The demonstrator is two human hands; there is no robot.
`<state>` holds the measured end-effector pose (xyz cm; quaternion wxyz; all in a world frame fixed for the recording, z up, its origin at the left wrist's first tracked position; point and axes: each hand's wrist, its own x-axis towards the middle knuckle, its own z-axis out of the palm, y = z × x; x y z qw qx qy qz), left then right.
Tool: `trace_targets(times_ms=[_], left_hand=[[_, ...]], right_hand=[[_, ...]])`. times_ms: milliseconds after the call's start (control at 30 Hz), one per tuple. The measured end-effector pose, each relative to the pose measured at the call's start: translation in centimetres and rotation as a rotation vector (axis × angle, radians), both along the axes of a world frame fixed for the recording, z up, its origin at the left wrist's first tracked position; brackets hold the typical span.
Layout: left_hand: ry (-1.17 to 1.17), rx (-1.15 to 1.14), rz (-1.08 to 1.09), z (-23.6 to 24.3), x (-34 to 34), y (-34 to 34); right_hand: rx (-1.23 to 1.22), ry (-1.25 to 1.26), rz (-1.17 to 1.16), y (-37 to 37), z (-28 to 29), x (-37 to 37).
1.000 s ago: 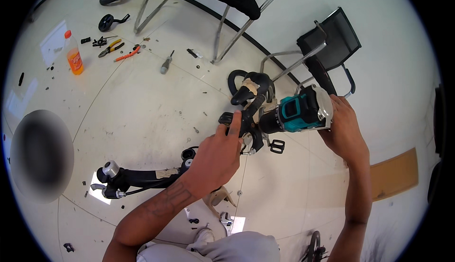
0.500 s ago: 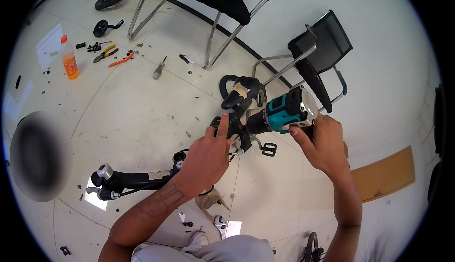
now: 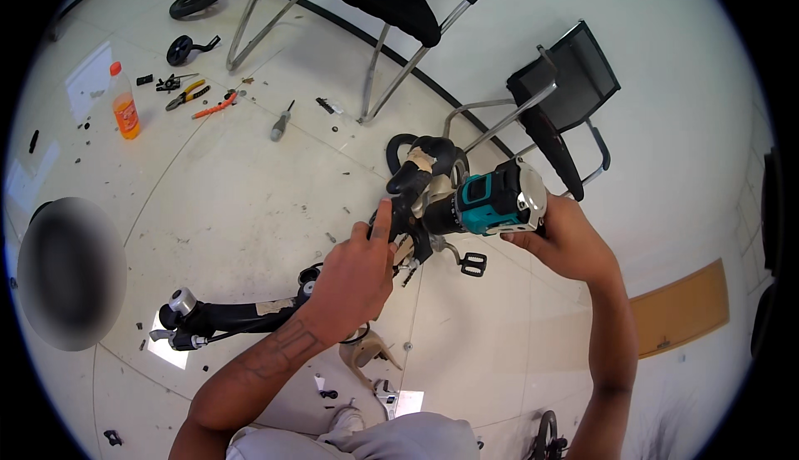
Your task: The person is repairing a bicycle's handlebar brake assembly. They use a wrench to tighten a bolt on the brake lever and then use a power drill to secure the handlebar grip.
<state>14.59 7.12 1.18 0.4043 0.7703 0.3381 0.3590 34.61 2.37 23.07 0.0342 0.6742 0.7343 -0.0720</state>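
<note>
A small bicycle stands before me, its torn black saddle (image 3: 409, 179) beyond my hands and a pedal (image 3: 473, 264) at the right. My left hand (image 3: 354, 281) grips the bicycle's black frame, index finger stretched along it and the other fingers curled; their undersides are hidden. In my right hand (image 3: 574, 239) is a teal and black cordless drill (image 3: 491, 202), held by its grip. The drill's black chuck points left at the frame, close beside my left fingertips. Whether its bit touches a screw there is hidden. The black handlebar (image 3: 241, 317) reaches out to the left.
Pliers (image 3: 188, 95), a screwdriver (image 3: 281, 123), an orange drink bottle (image 3: 124, 102) and a training wheel (image 3: 181, 50) are on the tiled floor. Two black chairs (image 3: 574, 77) stand along the wall. A wrench (image 3: 386, 393) lies near my shoe (image 3: 345, 422). Small loose parts are scattered about.
My right hand has brought the drill a little left and down, closer to the frame. My left hand has shifted slightly left and keeps its place on the frame.
</note>
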Motion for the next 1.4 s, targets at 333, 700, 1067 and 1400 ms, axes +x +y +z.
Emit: trace_targets(times_ms=[333,700,1067,1400], left_hand=[[0.002,-0.026,-0.038,0.2,-0.1,-0.1],[-0.03,-0.008,-0.046,0.3,0.1,-0.3],[-0.077,0.001,-0.015,0.0,0.2,0.0],[-0.131,0.019,-0.026,-0.2,0.2,-0.3]], right_hand=[[0.118,-0.183,-0.032,-0.4,-0.7,-0.4],[0.65,-0.545,-0.135,-1.4,-6.2,0.9],[0.545,-0.5,-0.241,-1.8,-5.8,-1.4],[0.601,-0.547,-0.218,-1.8,-5.0,-1.7]])
